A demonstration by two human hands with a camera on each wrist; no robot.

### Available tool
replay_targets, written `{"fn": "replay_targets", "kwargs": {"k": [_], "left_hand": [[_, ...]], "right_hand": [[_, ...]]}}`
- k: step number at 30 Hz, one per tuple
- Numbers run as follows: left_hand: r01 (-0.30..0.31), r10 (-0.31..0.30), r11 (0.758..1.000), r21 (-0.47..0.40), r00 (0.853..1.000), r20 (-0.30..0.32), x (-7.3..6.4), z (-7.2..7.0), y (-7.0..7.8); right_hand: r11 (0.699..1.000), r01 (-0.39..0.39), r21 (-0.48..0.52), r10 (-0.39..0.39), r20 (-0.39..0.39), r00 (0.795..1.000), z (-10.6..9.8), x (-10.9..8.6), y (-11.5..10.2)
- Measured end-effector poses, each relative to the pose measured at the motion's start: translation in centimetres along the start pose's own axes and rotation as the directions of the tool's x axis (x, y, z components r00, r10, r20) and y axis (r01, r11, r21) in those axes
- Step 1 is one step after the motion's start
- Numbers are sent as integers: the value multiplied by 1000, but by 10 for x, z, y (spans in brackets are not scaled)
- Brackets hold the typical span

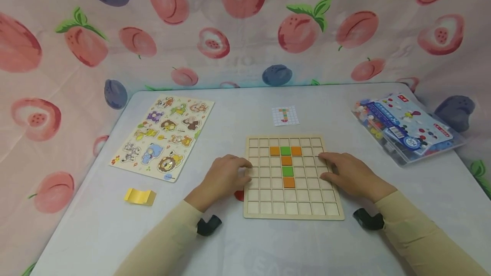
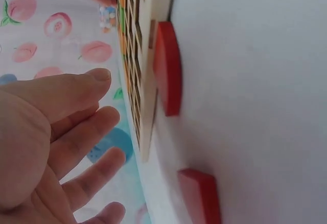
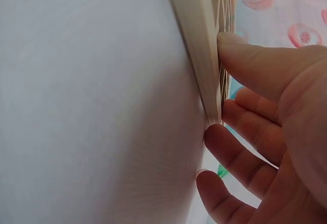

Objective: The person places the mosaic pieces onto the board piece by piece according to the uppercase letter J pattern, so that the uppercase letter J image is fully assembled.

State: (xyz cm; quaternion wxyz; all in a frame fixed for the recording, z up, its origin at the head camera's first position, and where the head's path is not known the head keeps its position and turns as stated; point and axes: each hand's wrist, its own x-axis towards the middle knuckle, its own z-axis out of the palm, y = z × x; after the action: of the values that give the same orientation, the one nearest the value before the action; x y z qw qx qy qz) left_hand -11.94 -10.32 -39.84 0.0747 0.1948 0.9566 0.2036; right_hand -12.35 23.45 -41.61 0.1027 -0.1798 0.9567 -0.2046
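A wooden grid board (image 1: 264, 216) lies on the table between both hands. Orange tiles (image 1: 289, 182) and green tiles (image 1: 287, 171) form a T in its cells. My left hand (image 1: 227, 179) is at the board's left edge, fingers relaxed and spread, holding nothing. The right hand (image 1: 354, 176) rests its thumb and fingertips along the board's right edge, fingers loosely bent. Beside the board's left edge lies a red curved piece (image 2: 168, 70), partly hidden by my left hand in the head view. A second red piece (image 2: 200, 196) shows in the left wrist view.
Behind the board lies a small printed grid card (image 1: 292, 118) with a T-shaped pattern. An animal puzzle board (image 1: 153, 139) is at the left, with a yellow wavy block (image 1: 140, 197) in front of it. A clear plastic case (image 1: 410, 127) of colourful parts sits at the right.
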Motion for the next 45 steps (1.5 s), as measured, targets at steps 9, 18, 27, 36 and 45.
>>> {"fn": "replay_targets", "kwargs": {"k": [9,18,27,36,45], "left_hand": [[41,-41,999,-4,999,14,-8,1,-9],[43,-43,999,-19,999,5,-14,2,-17],[48,-48,998,-42,999,5,-22,3,-23],[54,-50,997,-61,997,55,-27,0,-28],[-25,29,998,-52,997,74,-27,2,-29]], "right_hand": [[1000,6,0,-6,-1,1000,0,0,0],[1000,1,-2,-1,0,1000,0,0,0],[1000,5,0,-5,-5,1000,-1,-1,0],[1000,0,-4,0,-3,1000,0,0,-1],[1000,-13,-11,13,2,1000,0,0,-1]]}}
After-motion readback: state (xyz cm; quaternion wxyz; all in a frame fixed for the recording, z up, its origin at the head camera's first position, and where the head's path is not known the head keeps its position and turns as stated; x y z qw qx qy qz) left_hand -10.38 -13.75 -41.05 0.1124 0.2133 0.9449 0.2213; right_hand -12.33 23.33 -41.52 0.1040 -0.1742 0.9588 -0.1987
